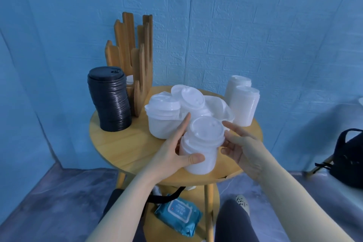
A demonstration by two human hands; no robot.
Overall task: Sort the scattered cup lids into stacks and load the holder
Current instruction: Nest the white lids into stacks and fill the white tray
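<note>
A stack of white lids [202, 143] stands near the front edge of the round wooden table [121, 143]. My left hand [172, 149] grips its left side, thumb across the front. My right hand [241, 143] touches the top lid's right rim with the fingertips. Behind it lies a loose heap of white lids [176, 108], some nested, some tilted. Two tall white lid stacks [243, 104] stand at the table's right rear. A tall black lid stack [111, 100] stands at the left. The wooden holder [131, 51] with upright slats rises behind the black stack.
A blue wall backs the table. On the lower shelf lie a blue wet-wipe pack [178, 216] and a black strap [169, 196]. A black bag [347, 159] rests at the right. My leg and shoe [242, 202] are below the table's front right.
</note>
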